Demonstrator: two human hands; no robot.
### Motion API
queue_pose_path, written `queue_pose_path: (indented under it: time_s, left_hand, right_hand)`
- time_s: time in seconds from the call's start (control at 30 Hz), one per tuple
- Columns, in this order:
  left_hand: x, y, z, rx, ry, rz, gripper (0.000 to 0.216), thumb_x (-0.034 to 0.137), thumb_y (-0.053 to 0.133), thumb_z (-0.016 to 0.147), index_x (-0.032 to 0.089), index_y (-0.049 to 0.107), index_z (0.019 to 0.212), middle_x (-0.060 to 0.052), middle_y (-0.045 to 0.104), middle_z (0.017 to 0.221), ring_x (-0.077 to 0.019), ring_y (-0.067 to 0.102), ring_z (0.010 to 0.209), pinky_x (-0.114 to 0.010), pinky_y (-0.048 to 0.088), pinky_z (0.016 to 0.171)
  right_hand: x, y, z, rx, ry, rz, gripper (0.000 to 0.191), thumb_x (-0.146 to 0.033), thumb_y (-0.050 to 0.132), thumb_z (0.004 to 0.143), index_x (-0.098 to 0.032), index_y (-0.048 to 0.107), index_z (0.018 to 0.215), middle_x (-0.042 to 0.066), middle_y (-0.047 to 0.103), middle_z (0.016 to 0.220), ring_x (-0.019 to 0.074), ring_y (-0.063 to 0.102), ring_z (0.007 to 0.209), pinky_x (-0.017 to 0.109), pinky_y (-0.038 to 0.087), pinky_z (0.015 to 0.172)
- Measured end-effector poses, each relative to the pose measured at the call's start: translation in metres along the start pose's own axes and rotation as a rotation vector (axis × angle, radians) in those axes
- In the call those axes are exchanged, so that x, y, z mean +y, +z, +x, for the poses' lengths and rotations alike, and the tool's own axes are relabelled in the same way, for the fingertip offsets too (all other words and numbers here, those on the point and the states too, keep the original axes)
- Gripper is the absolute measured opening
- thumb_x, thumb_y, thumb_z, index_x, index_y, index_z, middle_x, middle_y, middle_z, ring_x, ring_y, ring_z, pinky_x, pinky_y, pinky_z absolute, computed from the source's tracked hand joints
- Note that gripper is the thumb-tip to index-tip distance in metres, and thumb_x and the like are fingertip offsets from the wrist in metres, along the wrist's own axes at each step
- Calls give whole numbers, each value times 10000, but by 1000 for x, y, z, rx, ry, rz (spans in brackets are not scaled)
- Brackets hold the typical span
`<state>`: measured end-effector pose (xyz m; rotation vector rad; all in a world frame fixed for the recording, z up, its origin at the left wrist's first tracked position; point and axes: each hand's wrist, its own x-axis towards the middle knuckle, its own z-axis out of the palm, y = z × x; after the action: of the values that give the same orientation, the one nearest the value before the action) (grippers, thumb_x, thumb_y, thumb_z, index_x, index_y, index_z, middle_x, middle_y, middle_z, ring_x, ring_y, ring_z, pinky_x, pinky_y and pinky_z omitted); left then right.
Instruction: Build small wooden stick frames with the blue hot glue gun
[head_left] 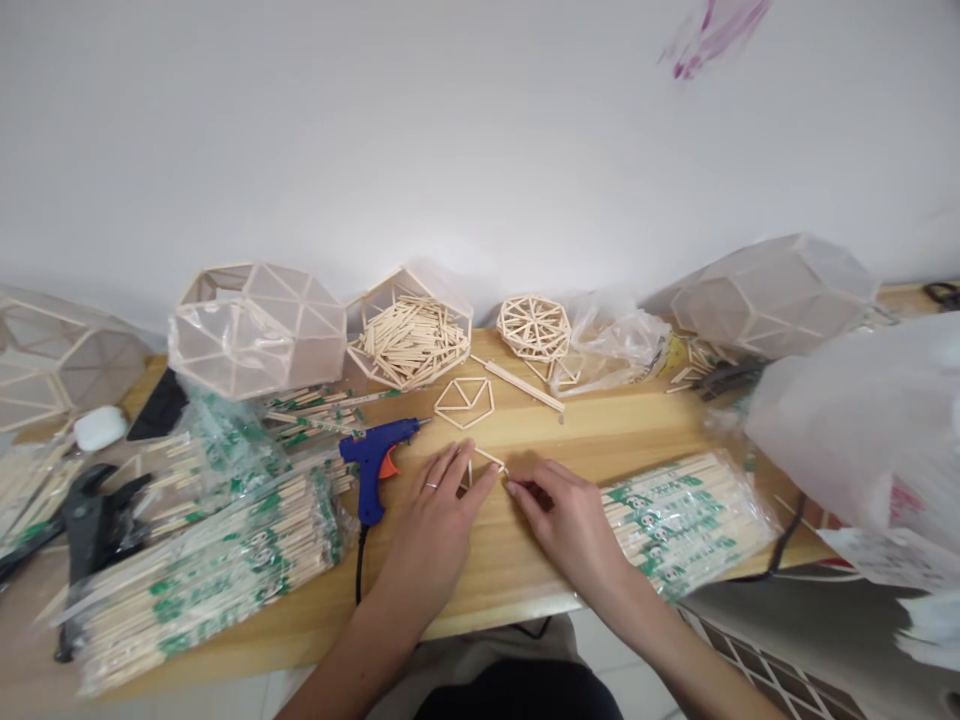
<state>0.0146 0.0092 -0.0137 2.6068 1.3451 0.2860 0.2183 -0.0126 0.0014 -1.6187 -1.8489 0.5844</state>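
Observation:
My left hand (442, 500) lies flat on the table, fingers stretched out over a small frame of wooden sticks (489, 457), partly covering it. A ring shows on one finger. At the right corner of this frame, my right hand (559, 505) has thumb and fingertips pinched on a short wooden stick (506, 474), mostly hidden by the fingers. Just beyond the hands lies a five-sided stick frame (465, 402) with inner sticks. A blue glue gun (375, 462) with an orange trigger rests left of my left hand, its nozzle pointing toward that frame.
Packs of wrapped chopsticks (217, 580) lie at left and right. A faceted bowl (409, 330) holds many short sticks. Beside it stand a round stick lattice (534, 328) and covered faceted shapes (259, 330). A black cutter (90, 530) lies left; a white plastic bag (862, 420) bulges right.

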Motion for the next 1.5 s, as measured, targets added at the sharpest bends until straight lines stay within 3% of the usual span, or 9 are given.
queue_pose_path:
  time_s: [0.27,0.47,1.03,1.5]
  left_hand:
    - [-1,2,0,13,-6,-33,713,-90,490,912,300,668,1482,-163,527,1652,-348,517,1526,-579,491,1215]
    - [-2,5,-1,24,-31,-64,681,-61,507,928,314,674,1471,-132,514,1669,-325,504,1538,-566,479,1231]
    - [-3,3,-2,31,-14,-19,684,-48,497,927,318,660,1481,-119,530,1655,-314,517,1516,-531,489,1213]
    - [-2,0,-1,29,17,23,670,-56,560,914,287,676,1477,-171,547,1633,-352,551,1493,-546,526,1186]
  right_hand:
    - [3,-23,0,-196,-244,84,305,-69,541,1013,-221,760,1160,108,779,1159,230,778,1048,364,655,944]
    - [9,-21,-1,-185,-369,31,231,-137,601,1042,-223,762,1184,125,753,1175,257,755,1112,405,669,980]
    - [10,-10,-7,-102,-365,-11,176,-186,607,1070,-182,737,1189,148,737,1198,269,726,1050,440,664,928]
    - [13,-7,-7,-71,-414,-28,146,-164,621,1060,-173,740,1145,145,729,1174,259,716,1007,423,663,876]
